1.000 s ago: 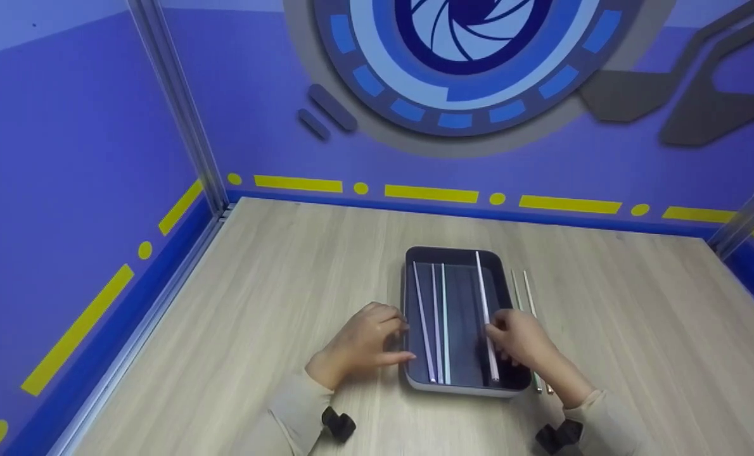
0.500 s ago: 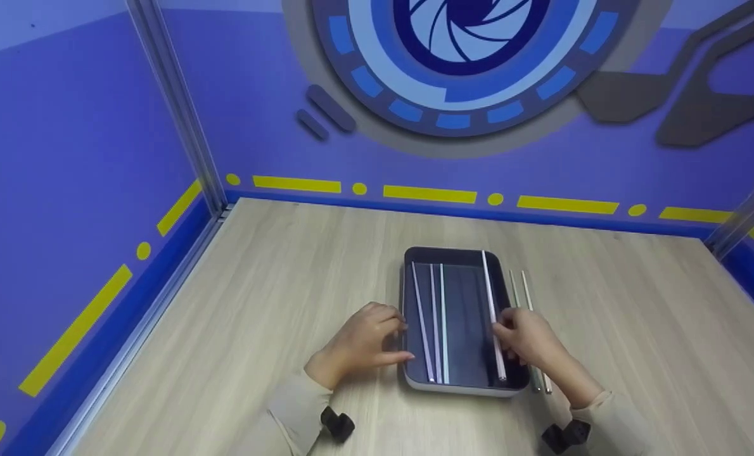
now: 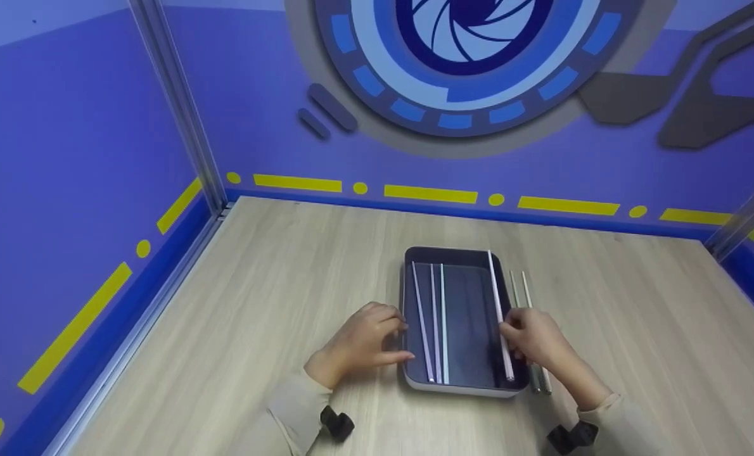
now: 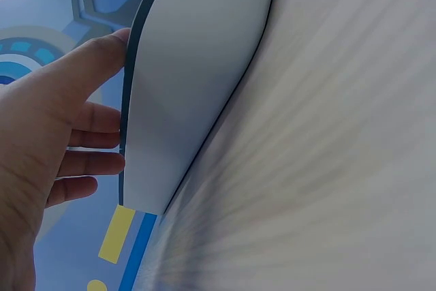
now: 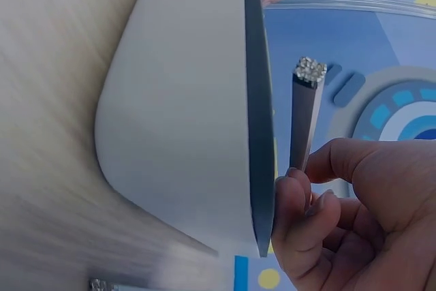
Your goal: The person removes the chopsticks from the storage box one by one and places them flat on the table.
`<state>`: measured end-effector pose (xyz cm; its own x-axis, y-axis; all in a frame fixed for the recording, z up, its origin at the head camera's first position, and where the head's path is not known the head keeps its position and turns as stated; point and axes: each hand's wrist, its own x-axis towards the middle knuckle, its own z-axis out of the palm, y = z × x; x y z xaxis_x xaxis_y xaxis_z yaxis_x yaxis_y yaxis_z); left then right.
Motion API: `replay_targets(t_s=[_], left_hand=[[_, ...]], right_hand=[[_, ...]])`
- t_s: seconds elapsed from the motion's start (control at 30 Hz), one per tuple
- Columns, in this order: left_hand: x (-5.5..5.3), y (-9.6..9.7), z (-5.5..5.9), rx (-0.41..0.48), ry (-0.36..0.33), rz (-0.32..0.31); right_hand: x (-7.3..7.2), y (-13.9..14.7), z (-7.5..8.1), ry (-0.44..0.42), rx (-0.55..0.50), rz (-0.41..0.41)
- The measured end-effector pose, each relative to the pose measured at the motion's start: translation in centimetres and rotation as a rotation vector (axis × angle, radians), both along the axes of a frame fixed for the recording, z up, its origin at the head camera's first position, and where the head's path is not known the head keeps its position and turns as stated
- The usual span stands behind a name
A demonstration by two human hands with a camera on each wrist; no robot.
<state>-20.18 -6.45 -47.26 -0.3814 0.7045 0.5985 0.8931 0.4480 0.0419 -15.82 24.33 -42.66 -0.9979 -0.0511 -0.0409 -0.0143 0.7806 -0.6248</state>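
In the head view, my right hand (image 3: 535, 335) pinches a pale pink chopstick (image 3: 497, 288) between thumb and fingers, over the right side of a dark-lined tray (image 3: 472, 316). The right wrist view shows this chopstick's thick end (image 5: 305, 110), with a glittery tip, raised beside the tray's rim. My left hand (image 3: 364, 339) rests its fingertips and thumb along the tray's left rim. Inside the tray on the left lie a lilac chopstick (image 3: 422, 316), a purple chopstick (image 3: 436, 323) and a mint chopstick (image 3: 445, 323).
Right of the tray, on the wooden table (image 3: 288, 272), lie a greenish chopstick (image 3: 514, 286) and a gold-toned chopstick (image 3: 528, 291), partly hidden by my right hand. Blue printed panels (image 3: 275, 145) wall the table at the back and left.
My right hand has moved a little to the right, carrying the pink chopstick closer to the tray's right wall. My left hand has stayed at the left rim.
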Motion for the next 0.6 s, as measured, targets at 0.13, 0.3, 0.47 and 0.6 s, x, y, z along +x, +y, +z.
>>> replay_targets(t_s=[0.13,0.3,0.47,0.6], left_hand=[[0.0,0.0,0.0,-0.001,-0.002,0.002],[-0.1,0.1,-0.2,0.016,0.012,-0.01],[-0.1,0.1,-0.2,0.029,0.024,-0.024],[-0.1,0.0,-0.1,0.03,0.017,-0.026]], right_hand=[[0.0,0.3,0.1,-0.021,-0.017,-0.006],[0.1,0.7,0.1,-0.007,-0.021,0.003],[0.2,1.2,0.0,0.015,-0.013,0.008],[0.2,1.5,0.0,0.006,-0.031,0.004]])
